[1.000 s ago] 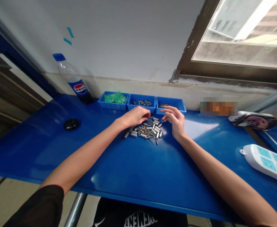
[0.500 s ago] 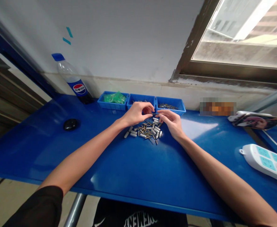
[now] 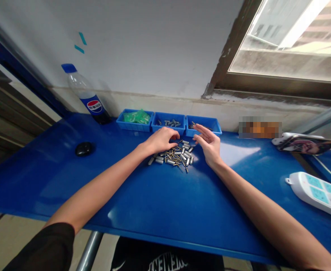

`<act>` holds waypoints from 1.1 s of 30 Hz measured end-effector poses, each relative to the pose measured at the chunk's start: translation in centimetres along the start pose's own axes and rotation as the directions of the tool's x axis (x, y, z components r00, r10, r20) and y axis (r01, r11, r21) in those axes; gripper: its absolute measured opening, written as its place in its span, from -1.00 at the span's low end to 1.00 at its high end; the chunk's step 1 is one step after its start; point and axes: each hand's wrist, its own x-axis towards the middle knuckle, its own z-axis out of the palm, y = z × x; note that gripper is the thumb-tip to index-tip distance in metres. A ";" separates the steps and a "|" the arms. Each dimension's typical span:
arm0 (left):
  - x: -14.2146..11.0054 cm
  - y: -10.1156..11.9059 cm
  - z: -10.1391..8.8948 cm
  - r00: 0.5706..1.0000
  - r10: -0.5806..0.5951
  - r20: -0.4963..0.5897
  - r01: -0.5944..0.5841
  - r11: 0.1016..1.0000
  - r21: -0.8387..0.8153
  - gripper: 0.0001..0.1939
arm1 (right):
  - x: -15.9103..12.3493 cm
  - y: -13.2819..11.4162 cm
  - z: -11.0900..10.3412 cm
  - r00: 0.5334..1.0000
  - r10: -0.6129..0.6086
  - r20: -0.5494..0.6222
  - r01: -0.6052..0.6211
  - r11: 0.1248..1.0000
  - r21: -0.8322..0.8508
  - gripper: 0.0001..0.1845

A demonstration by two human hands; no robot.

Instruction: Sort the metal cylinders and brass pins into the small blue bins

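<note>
A mixed pile of silver metal cylinders (image 3: 170,162) and thin brass-coloured pins (image 3: 171,153) lies on the blue table. At its upper left edge is my left hand (image 3: 162,140), fingers curved and thumb apart, with nothing visible in it. My right hand (image 3: 210,145) hovers right of the pile, fingers stretched and thumb spread, in front of the right blue bin (image 3: 216,130). That bin holds thin pins, partly hidden by my fingers. Silver cylinders lie in the middle blue bin (image 3: 155,127), just beyond my left hand.
The left blue bin (image 3: 120,122) contains green plastic pieces (image 3: 138,117). A cola bottle (image 3: 93,105) and a black mouse (image 3: 83,148) are to the left. At the right are a propped phone (image 3: 309,145), a white power strip (image 3: 303,184) and a blurred-out patch.
My hands have moved apart. The right one has spread its fingers near the right bin, letting go of the thin pin. My left hand has dropped slightly toward the pile.
</note>
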 end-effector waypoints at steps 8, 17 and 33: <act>-0.1 0.1 0.3 0.994 -0.025 0.104 0.017 0.997 0.081 -0.78 | 0.1 0.4 -0.3 1.000 -0.010 0.015 0.010 0.999 -0.039 -0.36; -0.2 0.7 0.1 0.997 0.061 0.052 -0.068 0.989 0.135 -0.72 | 0.2 0.2 -0.2 1.000 -0.005 0.027 0.006 0.999 -0.035 -0.43; -0.2 0.4 0.2 0.991 -0.021 0.129 -0.005 0.981 0.194 -0.79 | 0.3 0.4 -0.3 0.999 0.011 0.032 -0.010 1.000 -0.013 -0.48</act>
